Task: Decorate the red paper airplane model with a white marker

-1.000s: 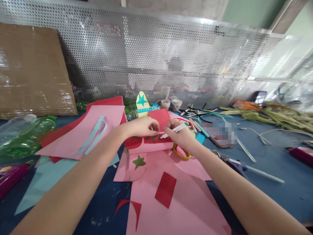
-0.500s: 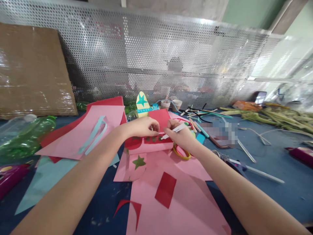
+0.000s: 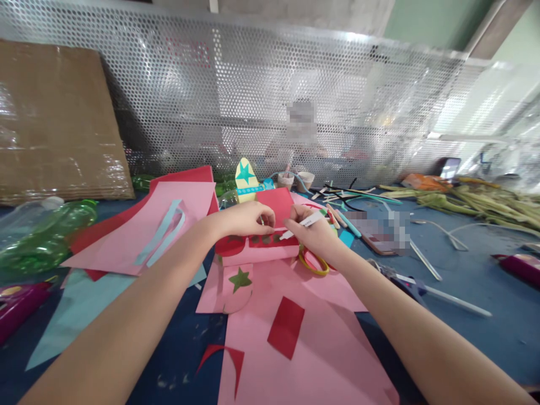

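My left hand is bent over a red paper strip with dark green dots. Its thumb and fingers come together at the strip's upper edge. Held slantwise in my right hand is a white pen, its tip down at the strip's right end. Under the strip lies a rolled pink paper piece. Behind my hands stands a red paper panel, and beside it a yellow paper shape with a blue star. Yellow-handled scissors lie below my right hand.
Pink sheets carry a red rectangle and a green star. Papers and a green bottle are at left. A phone, a glue gun and glue sticks lie at right. Perforated metal stands behind.
The pen tip has shifted very slightly to the right and up along the red strip. My left hand stays in place.
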Demonstrator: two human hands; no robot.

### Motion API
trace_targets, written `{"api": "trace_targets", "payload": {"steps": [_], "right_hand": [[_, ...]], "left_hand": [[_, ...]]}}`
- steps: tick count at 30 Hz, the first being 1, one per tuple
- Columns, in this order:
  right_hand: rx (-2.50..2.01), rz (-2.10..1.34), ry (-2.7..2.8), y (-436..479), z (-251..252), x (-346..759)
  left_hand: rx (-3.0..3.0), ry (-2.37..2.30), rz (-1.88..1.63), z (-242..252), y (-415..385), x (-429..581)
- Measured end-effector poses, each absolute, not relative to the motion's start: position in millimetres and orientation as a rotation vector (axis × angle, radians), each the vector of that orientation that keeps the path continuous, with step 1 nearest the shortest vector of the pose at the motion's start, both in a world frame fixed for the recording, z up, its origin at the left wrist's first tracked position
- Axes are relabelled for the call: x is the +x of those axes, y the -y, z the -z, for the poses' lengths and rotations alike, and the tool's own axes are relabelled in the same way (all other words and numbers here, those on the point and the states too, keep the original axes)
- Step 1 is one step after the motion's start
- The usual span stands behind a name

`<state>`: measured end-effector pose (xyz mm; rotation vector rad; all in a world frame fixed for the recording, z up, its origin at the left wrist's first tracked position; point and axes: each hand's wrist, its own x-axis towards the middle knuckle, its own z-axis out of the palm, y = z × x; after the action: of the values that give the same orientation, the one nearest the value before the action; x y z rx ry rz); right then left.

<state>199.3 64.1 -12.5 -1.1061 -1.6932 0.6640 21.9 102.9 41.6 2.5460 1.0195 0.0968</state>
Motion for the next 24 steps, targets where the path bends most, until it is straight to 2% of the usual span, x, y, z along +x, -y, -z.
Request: {"api": "trace_targets", "payload": {"steps": [3, 6, 9, 13, 16, 21, 24], "right_hand": [[-1.106, -0.701, 1.602, -63, 10, 199], [-1.077, -0.768, 1.286, -66, 5, 205], [-1.000, -0.898, 1.017, -72, 3, 214], [-0.984, -1.086, 1.043, -77, 5, 218], [-0.978, -1.114, 1.094, -75, 5, 213], [-0.978, -1.011, 1.041, -74, 1, 210], [-0.969, -0.967, 0.980, -77, -1, 213]], "left_hand": [[2.553, -1.035, -0.078, -43, -102, 21], [2.574, -1.048, -0.078, -49, -100, 20], [2.630, -1.117, -0.262, -60, -96, 18], [2.617, -1.243, -0.457, -71, -90, 17], [2.613, -1.187, -0.338, -69, -88, 20], [2.660, -1.166, 0.099, -54, -87, 32], [2.723, -1.244, 0.135, -46, -85, 39]]}}
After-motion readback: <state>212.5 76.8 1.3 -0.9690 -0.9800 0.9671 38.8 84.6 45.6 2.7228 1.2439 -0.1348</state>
